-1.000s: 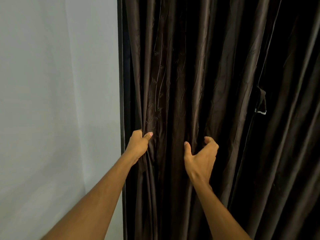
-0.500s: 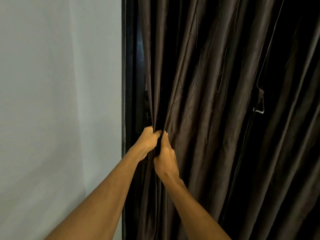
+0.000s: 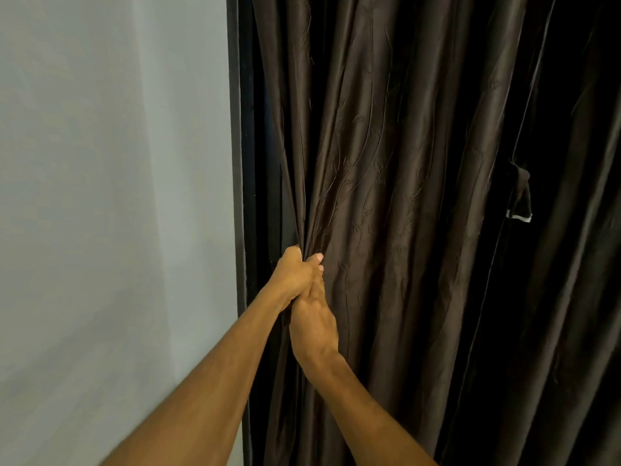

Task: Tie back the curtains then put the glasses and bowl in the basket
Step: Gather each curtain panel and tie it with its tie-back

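A dark brown patterned curtain [image 3: 386, 196] hangs in long folds and fills the right two thirds of the view. My left hand [image 3: 294, 275] grips its gathered left edge at about waist height. My right hand [image 3: 314, 322] sits just below and against the left hand, its fingers wrapped around the same bunch of fabric. A short dark tie-back strap [image 3: 520, 196] with a pale end dangles from a fold at the right. No glasses, bowl or basket are in view.
A plain pale wall [image 3: 111, 213] takes up the left side. A dark window frame [image 3: 240, 163] runs vertically between the wall and the curtain, with a black gap showing beside the pulled fabric.
My right hand has swept left from the middle folds and joined my left hand, bunching the curtain. The fabric is drawn tighter toward the frame, and the right hand has slipped a little lower.
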Available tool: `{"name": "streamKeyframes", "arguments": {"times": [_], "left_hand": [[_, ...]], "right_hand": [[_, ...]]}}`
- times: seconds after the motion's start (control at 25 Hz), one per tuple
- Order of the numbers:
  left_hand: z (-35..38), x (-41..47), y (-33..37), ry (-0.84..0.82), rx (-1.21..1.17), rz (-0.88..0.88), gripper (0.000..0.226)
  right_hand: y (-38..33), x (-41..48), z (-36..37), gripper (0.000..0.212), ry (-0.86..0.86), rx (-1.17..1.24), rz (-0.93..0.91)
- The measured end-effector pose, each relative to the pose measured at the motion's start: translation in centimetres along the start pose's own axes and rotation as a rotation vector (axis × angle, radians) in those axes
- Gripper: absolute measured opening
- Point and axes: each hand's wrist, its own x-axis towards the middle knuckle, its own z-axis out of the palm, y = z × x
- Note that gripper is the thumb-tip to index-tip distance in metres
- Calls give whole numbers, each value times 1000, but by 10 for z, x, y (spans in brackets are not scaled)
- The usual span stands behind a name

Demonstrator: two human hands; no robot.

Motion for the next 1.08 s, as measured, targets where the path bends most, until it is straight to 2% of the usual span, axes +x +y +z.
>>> {"name": "streamKeyframes", "arguments": {"times": [0.16,0.24,0.36,0.48,0.56,0.64,0.76,0.84,0.92,1.0,1.08], "left_hand": [[9,2,-3,74,12,7,24],[4,6,-7,83,51,32,27],[3,4,-6,68,53,83,32],[4,1,-3,70,32,102,36],[5,0,-3,65,26,98,39],[6,0,-4,65,24,90,40],[9,1,-4,61,24,91,38],[14,1,-4,58,33,85,36],[19,0,-3,54,30,68,34],[24,0,-3,63,42,63,30],[28,3,-4,97,75,54,28]], "right_hand": [[13,0,-27,72,-147,38,-51],[20,-5,-42,66,-134,116,-100],[44,-19,-53,51,44,167,-141],[78,-25,-57,43,357,131,9],[96,-27,-62,54,548,140,213],[108,-24,-69,70,645,171,396],[115,-11,-81,93,505,424,578],[114,2,-88,95,342,677,661],[114,14,-89,86,215,778,666],[109,21,-82,66,160,704,626],[98,22,-70,44,175,583,587]]}}
